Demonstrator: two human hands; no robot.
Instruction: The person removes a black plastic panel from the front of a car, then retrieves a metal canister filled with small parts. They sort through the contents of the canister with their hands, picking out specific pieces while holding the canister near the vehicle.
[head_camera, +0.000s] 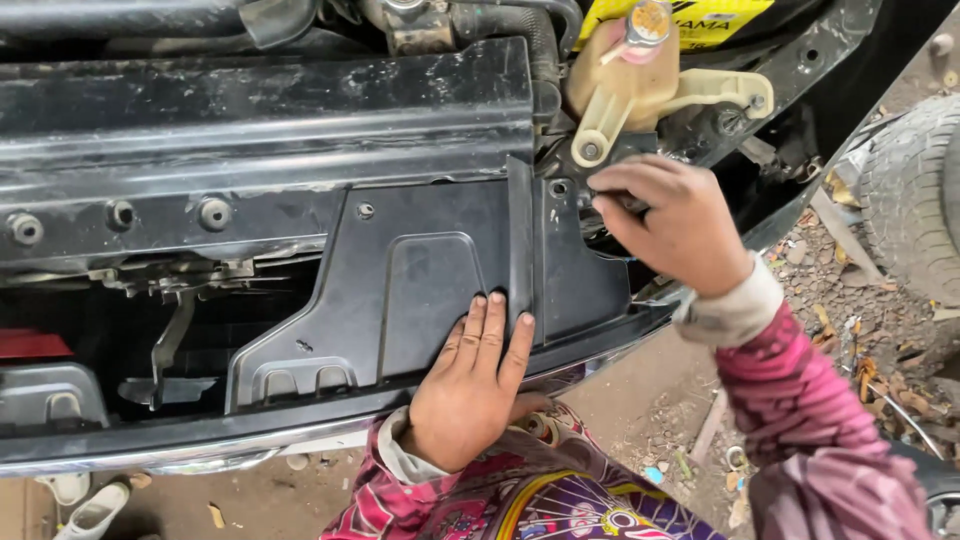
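Right edge of car front: I see open ground past the panel, toward the tyre (915, 195).
Top right corner: cream reservoir (630, 85) and hoses crowd my right hand (672, 222).
Panel centre: raised rib (520, 240) blocks my left hand (475, 385) sideways.

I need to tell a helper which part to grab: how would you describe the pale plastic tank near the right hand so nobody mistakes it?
Start at the wide black front crossmember of the open engine bay and follow it to its right end. Just above the right hand sits the coolant tank. It is the only cream, translucent piece among black parts, with a round cap on top and two bolt ears.
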